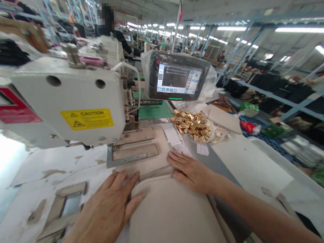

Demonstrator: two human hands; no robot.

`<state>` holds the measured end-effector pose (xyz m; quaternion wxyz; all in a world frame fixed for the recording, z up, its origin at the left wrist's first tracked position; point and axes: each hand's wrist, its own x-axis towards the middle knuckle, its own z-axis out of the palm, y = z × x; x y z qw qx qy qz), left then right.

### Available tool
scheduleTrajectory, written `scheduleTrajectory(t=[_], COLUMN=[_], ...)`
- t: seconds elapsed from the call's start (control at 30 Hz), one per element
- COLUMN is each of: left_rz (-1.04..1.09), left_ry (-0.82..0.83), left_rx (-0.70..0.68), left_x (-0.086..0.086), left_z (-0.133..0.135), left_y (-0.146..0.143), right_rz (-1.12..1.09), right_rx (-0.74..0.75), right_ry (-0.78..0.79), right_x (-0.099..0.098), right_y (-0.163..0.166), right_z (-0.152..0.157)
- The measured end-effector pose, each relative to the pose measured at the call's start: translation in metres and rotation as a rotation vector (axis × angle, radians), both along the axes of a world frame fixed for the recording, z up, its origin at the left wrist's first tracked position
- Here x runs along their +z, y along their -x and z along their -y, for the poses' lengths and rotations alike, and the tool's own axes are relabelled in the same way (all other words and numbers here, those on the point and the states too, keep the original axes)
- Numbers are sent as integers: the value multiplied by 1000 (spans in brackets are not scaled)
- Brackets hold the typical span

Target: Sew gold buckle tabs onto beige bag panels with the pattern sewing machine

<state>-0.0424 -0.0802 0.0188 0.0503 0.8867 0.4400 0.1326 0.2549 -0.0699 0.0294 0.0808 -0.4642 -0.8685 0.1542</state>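
Note:
A beige fabric panel (175, 215) with rounded corners lies in front of me, its far end reaching under the sewing machine (90, 100). My left hand (114, 200) rests on the panel's left edge, fingers stretched out and thumb apart. On the right edge my right hand (191, 170) lies flat, fingers extended toward the machine. Beyond my fingertips a metal clamp frame (126, 159) presses on the beige material beside the needle area. Whatever lies beneath my palms is hidden.
A lit control screen (178, 77) stands behind the clamp. Shiny gold pieces (192, 125) are heaped to its front right. At left a grey-brown frame-shaped template (60, 210) lies on the white table. Across the machine sits another person (114, 33). A blue mesh surface (277, 144) lies at right.

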Motion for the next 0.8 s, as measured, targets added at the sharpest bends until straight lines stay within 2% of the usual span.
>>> scheduleTrajectory(t=[0.2, 0.4, 0.5, 0.6, 0.7, 0.8], left_rz=[-11, 2, 10, -16, -42, -38], left_ry=[-5, -115, -157, -216, -229, -178], left_rx=[-11, -51, -136, -232, -246, -241], left_x=[-2, -9, -13, -18, -24, -23], left_z=[0, -5, -6, -5, -5, -7], left_y=[1, 3, 7, 14, 18, 19], right_rz=[-40, -39, -32, -29, -20, 29], right_rx=[-2, -6, -23, -10, -29, -114], right_ry=[-15, -21, -51, -90, -176, -292], right_x=[-1, 4, 7, 10, 9, -2], right_y=[-1, 2, 3, 3, 4, 9], right_z=[3, 5, 3, -13, -43, -75])
